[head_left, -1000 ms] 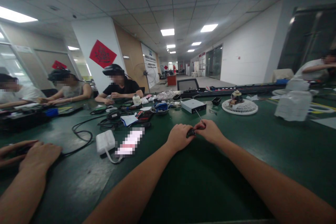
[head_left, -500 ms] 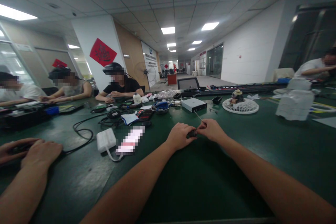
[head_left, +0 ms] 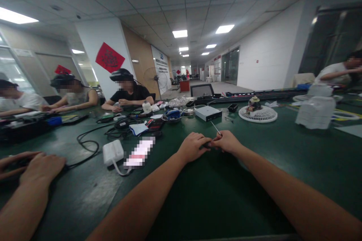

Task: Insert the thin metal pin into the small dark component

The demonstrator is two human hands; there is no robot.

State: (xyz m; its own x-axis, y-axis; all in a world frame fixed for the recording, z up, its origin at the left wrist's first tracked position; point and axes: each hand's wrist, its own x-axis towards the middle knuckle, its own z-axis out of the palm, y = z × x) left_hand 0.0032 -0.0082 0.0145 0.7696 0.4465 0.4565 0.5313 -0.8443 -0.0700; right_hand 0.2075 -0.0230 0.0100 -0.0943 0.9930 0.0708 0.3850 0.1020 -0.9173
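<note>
My left hand (head_left: pixel 194 147) and my right hand (head_left: pixel 226 142) meet above the green workbench (head_left: pixel 215 196), fingers closed around a small dark object (head_left: pixel 208 145). Most of that object is hidden between my fingers. A thin metal rod (head_left: pixel 215 128) rises from my grip, pointing away from me towards a grey box (head_left: pixel 207 113). The rod's tip stays apart from the box. Nearest to my left hand, further left, lie a white power adapter (head_left: pixel 113 152) and a pixelated flat object (head_left: pixel 139 152).
A co-worker's hands (head_left: pixel 34 163) rest at the lower left. Black cables (head_left: pixel 87 144) trail across the bench. Tools, a blue-filled bowl (head_left: pixel 172 115) and a white round fan guard (head_left: pixel 258 114) stand beyond. Several people sit along the bench. A white wrapped item (head_left: pixel 315 112) stands right.
My hands have shifted slightly, and the dark object is now more covered by my fingers. The metal rod has tilted a little. The camera view has moved slightly.
</note>
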